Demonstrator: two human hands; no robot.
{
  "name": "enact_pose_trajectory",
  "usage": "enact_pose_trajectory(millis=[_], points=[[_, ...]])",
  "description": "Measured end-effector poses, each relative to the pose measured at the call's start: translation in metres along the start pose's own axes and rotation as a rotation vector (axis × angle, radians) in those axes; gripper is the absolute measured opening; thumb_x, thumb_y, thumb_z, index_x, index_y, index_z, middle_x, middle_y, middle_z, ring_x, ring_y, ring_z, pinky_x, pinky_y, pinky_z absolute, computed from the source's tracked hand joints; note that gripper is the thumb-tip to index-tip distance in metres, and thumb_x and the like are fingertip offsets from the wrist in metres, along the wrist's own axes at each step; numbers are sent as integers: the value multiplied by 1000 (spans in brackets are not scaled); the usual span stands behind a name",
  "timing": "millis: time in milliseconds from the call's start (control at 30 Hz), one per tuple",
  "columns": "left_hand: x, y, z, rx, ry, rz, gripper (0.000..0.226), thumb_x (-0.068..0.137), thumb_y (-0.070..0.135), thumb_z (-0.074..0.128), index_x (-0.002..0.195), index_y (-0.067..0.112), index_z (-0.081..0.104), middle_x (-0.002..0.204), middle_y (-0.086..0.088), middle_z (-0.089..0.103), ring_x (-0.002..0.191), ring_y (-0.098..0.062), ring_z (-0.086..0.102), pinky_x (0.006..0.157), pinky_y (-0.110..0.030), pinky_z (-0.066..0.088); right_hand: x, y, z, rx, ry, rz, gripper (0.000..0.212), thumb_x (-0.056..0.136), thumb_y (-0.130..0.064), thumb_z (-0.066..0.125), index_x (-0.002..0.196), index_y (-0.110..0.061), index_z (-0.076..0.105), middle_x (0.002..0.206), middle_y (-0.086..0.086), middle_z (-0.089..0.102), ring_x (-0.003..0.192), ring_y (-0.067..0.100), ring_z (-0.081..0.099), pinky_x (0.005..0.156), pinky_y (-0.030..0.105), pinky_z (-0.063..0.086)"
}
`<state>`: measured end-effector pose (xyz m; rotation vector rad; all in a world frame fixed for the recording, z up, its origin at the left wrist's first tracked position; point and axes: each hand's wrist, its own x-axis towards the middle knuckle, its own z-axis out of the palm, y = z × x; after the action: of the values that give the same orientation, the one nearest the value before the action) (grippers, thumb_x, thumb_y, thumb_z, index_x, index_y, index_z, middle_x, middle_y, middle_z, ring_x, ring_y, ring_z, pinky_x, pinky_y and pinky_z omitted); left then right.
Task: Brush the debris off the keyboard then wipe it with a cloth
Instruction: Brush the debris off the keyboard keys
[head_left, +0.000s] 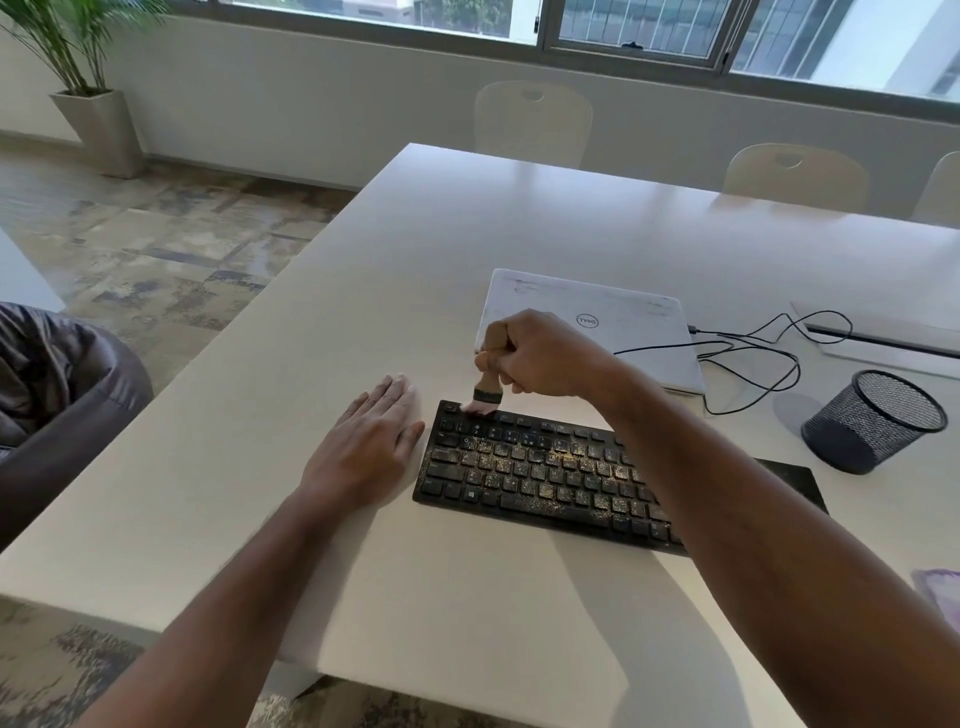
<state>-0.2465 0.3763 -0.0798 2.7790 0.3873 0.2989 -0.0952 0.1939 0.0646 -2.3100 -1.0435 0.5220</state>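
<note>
Right hand (540, 358) grips a brush (487, 387) on the keyboard (545, 467); left hand (371, 441) lies flat on the white table (467, 234), windows (623, 26) along the frame's top.

Daylit windows (623, 26), pale wall, patterned floor (171, 244), potted palm (78, 62), cream chairs (532, 122).

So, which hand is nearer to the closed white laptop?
Right. The right hand grips the brush just in front of the laptop, overlapping its near-left corner in view. The left hand rests flat on the table, left of the keyboard, farther away.
</note>
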Motion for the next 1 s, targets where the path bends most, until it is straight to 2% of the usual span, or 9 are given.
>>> enact_pose_trajectory(millis=[100, 167, 233, 467, 567, 633, 700, 800, 1000], points=[[0, 0, 0, -2, 2, 5, 61, 105, 43, 29, 160, 17, 25, 169, 3, 17, 155, -5, 4, 126, -29, 6, -7, 7, -8, -28, -3, 19, 21, 102, -12, 68, 90, 6, 67, 70, -12, 64, 49, -8, 57, 51, 15, 46], [0, 0, 0, -6, 4, 4, 58, 107, 40, 33, 160, 17, 25, 169, 3, 16, 155, -5, 4, 126, -29, 6, -10, 12, -13, -64, -7, 20, 21, 102, -16, 69, 93, 4, 69, 72, -9, 66, 54, 0, 60, 56, 22, 50], [0, -1, 1, -3, 7, 4, 59, 107, 39, 34, 161, 17, 24, 169, 3, 15, 155, -4, 3, 127, -30, 6, -14, 18, -19, -106, -22, 31, 21, 102, -20, 70, 91, -2, 70, 73, -7, 68, 60, 10, 62, 64, 32, 52], [-1, -2, 2, -7, 22, 14, 58, 107, 39, 35, 160, 17, 26, 169, 2, 17, 155, -5, 5, 126, -29, 6, -28, 25, -41, -283, -94, 108, 24, 102, -23, 68, 80, -13, 65, 82, 1, 70, 75, 15, 63, 66, 31, 50], [0, -2, 2, -3, 23, 15, 59, 107, 41, 32, 160, 17, 26, 169, 2, 17, 155, -5, 5, 126, -29, 7, -33, 18, -38, -410, 4, 96, 31, 101, -26, 68, 73, -16, 59, 77, 4, 66, 71, 22, 58, 65, 34, 43], [0, -2, 2, -2, 14, 14, 59, 107, 41, 32, 160, 17, 25, 169, 2, 16, 155, -6, 4, 127, -30, 7, -35, 11, -27, -262, 148, 29, 27, 100, -22, 68, 76, -10, 64, 74, 6, 70, 68, 27, 65, 64, 35, 49], [0, -2, 2, -4, 9, 11, 59, 107, 39, 34, 160, 16, 25, 169, 1, 16, 155, -6, 4, 127, -31, 7, -32, 3, -12, -40, 263, 3, 20, 101, -16, 66, 82, -8, 70, 74, 2, 73, 65, 19, 72, 70, 40, 60], [1, -2, 2, 3, 13, 13, 59, 107, 39, 34, 160, 17, 25, 169, 1, 16, 155, -6, 4, 127, -30, 7, -22, -4, 12, 197, 331, 68, 18, 101, -11, 64, 85, -8, 71, 72, 3, 75, 60, 16, 74, 71, 45, 66], [1, -3, 2, 8, 10, 15, 60, 107, 41, 33, 161, 17, 25, 169, 2, 16, 155, -5, 3, 127, -30, 7, -16, -9, 41, 235, 366, 125, 17, 99, -8, 63, 90, 5, 70, 76, 19, 75, 59, 28, 75, 64, 48, 66]])
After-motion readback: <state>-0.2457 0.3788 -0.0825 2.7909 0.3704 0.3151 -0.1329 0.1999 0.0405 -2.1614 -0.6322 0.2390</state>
